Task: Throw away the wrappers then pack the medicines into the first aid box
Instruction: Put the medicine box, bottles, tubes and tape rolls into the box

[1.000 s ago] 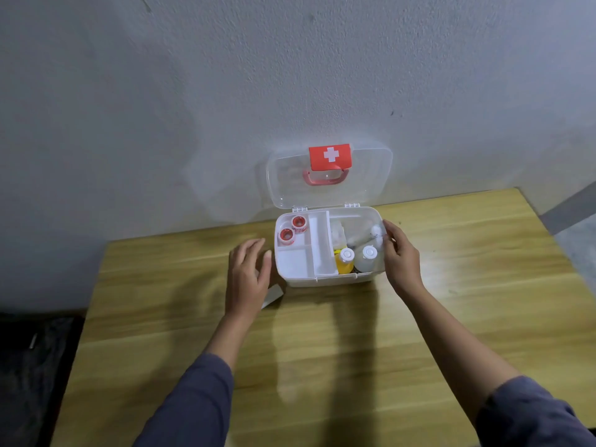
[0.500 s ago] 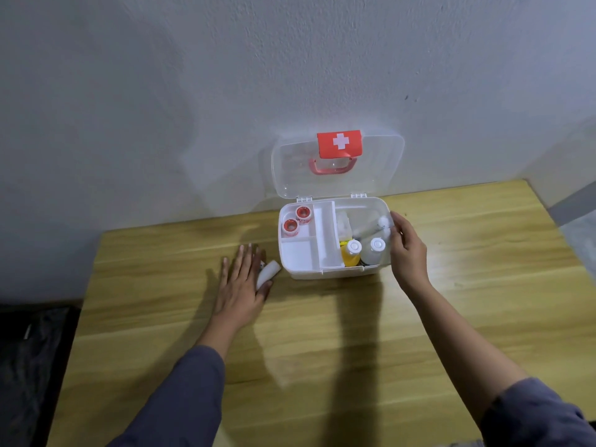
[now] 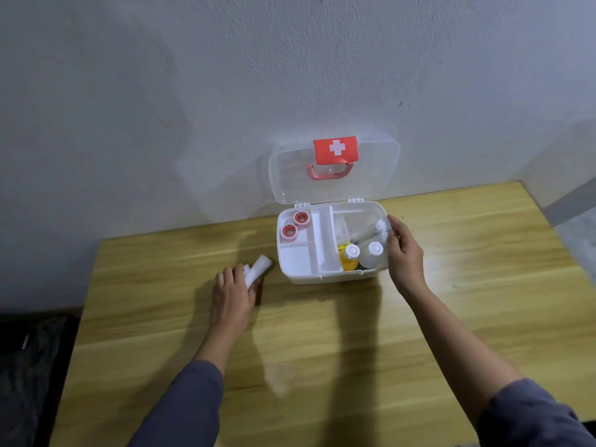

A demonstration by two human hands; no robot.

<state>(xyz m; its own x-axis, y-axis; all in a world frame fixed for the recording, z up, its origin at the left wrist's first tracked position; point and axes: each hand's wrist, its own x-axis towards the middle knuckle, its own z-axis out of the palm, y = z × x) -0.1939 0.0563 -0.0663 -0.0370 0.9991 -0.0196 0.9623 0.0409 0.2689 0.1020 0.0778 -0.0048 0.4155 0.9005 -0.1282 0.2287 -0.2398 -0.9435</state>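
Head view: left hand (image 3: 233, 293) now curls its grip around a white roll (image 3: 258, 271) on the bench (image 3: 322, 366), just left of the first aid box (image 3: 332, 279); half a second back it lay flat beside it. So pickup has begun; the roll looks like the last loose item to pack. Right hand (image 3: 403, 256) stays on the box's right wall, fingers loosely bent, gripping nothing, only steadying. Lid (image 3: 333, 171) stands open against the wall. Inside: two red tape rolls (image 3: 295, 224) back left, yellow bottle (image 3: 351, 258) and clear bottle (image 3: 372, 254) on the right. Items behind the bottles are blurry, unclear. Whether the roll is lifted or touching the bench: can't tell. No wrappers visible.
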